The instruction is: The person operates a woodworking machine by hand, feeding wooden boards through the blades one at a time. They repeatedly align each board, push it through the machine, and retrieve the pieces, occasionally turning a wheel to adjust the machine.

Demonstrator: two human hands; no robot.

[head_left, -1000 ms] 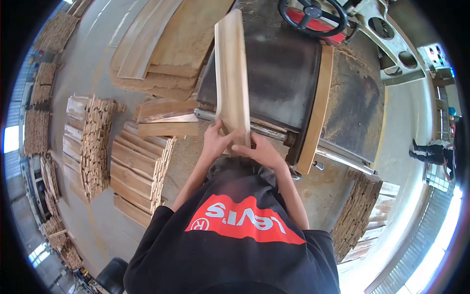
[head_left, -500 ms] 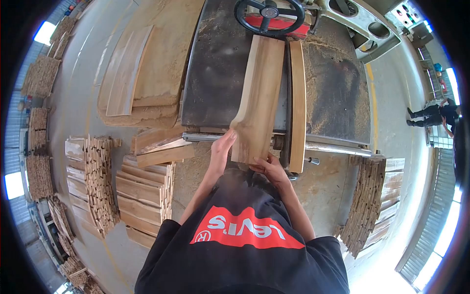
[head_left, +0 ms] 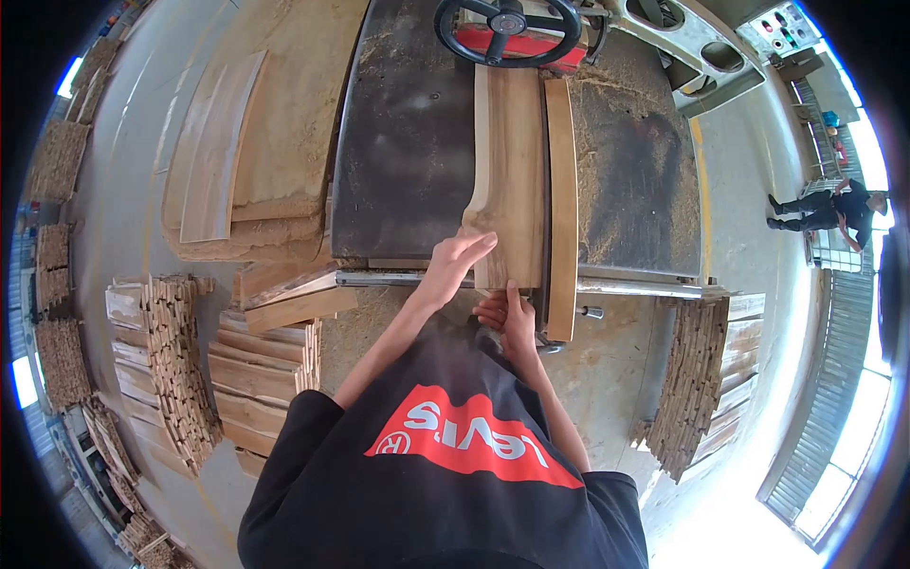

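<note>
A wooden board (head_left: pixel 512 171) with a pale, wavy left edge lies lengthwise on the dark machine table (head_left: pixel 403 142). Its far end reaches the red guard (head_left: pixel 502 45) below a black handwheel (head_left: pixel 507 21). Along the board's right side runs a wooden fence (head_left: pixel 562 209). My left hand (head_left: pixel 455 270) rests at the board's left edge near the close end, fingers stretched out and together. At the near end, my right hand (head_left: pixel 510 321) grips the board, thumb on top and fingers curled underneath, partly hidden.
Left of the machine, boards (head_left: pixel 218 152) lie on a sawdust-covered panel (head_left: pixel 299 123). Stacks of planks (head_left: pixel 171 370) stand on the floor at left, and another stack (head_left: pixel 687 389) at right. A metal rail (head_left: pixel 626 287) edges the table. A person (head_left: pixel 834 209) stands far right.
The board has swung from a slant to lie straight alongside the fence. My left hand has come further over its left edge. The camera view has shifted slightly.
</note>
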